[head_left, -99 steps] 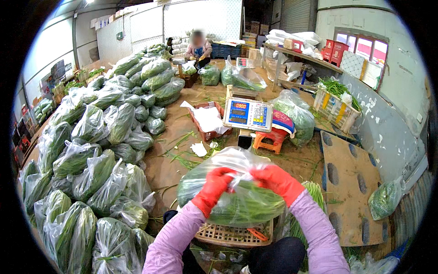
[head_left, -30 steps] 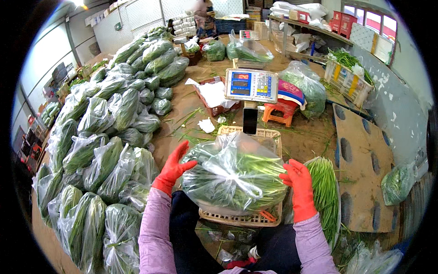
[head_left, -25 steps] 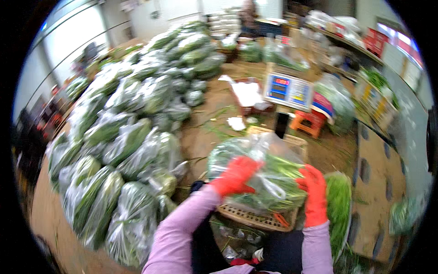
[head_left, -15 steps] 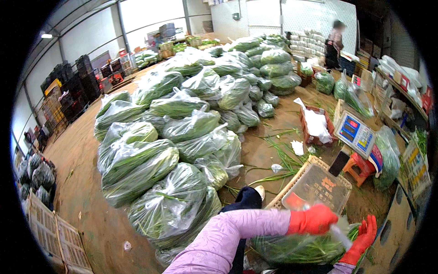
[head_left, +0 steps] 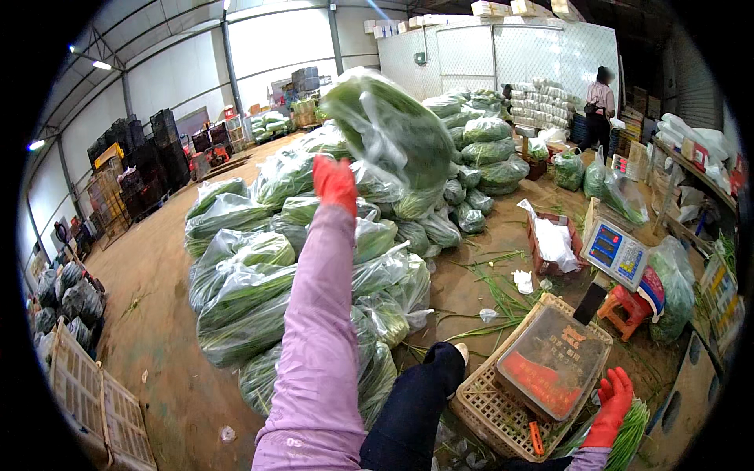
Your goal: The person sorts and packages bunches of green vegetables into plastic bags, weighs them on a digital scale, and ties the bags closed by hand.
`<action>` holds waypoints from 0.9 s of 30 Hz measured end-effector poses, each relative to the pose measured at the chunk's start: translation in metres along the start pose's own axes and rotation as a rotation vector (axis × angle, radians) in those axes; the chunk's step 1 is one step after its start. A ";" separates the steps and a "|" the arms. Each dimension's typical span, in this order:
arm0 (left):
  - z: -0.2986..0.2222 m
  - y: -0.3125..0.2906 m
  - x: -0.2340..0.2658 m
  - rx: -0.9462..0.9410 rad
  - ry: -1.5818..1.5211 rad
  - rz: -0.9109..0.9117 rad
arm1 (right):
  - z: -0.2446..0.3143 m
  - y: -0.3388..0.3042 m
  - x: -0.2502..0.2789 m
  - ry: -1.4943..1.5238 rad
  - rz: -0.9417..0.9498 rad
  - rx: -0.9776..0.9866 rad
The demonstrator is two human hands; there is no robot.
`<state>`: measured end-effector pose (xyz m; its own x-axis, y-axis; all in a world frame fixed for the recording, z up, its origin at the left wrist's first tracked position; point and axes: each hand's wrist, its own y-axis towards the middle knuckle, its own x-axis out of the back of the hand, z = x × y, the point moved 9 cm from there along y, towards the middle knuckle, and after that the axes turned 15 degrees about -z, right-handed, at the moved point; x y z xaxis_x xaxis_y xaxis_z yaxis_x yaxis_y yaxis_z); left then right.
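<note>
A clear plastic bag of long green vegetables is in the air above the pile of similar bags, tilted and slightly blurred. My left hand, in a red glove, reaches far forward, just below and left of that bag. Its fingers look apart and the bag seems free of them. At the lower right, my right hand, also red-gloved, is open with fingers pointing up. Beside and below it lie loose green stalks. A scale platform on a tan plastic crate stands left of it.
An orange-handled tool lies on the crate's edge. A scale display stands behind the platform, near a red stool. A red crate with white bags is farther back. Another person stands at the far right.
My left arm has swung from beside my right hand forward and left over the pile. A filled bag near my hands is gone from there; one is now airborne. The view has tilted up.
</note>
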<state>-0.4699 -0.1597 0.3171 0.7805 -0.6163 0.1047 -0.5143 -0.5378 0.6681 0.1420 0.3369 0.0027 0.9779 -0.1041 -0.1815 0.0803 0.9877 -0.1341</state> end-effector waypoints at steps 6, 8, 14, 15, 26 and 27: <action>0.196 -0.135 -0.018 0.237 -0.074 0.517 | -0.016 -0.050 -0.026 -0.086 0.160 -0.078; 0.204 -0.226 -0.044 0.291 -0.088 0.823 | -0.012 -0.059 -0.016 -0.118 0.113 -0.075; 0.040 -0.453 -0.019 0.206 -0.311 1.702 | 0.051 -0.086 0.097 -0.001 0.006 0.256; 0.046 -0.475 -0.014 0.235 -0.311 1.758 | 0.054 -0.098 0.122 -0.116 -0.017 0.273; 0.092 -0.576 -0.016 -0.150 -0.281 2.021 | 0.027 -0.329 0.539 -0.407 -1.107 -0.067; 0.096 -0.580 -0.017 -0.123 -0.298 2.011 | -0.013 -0.364 0.578 -0.712 -1.087 -0.008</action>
<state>-0.2192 0.1069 -0.1430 -0.8224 -0.2330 0.5190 -0.3699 0.9122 -0.1765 0.6755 -0.0841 -0.0662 0.3001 -0.7595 0.5771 0.8935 0.4356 0.1087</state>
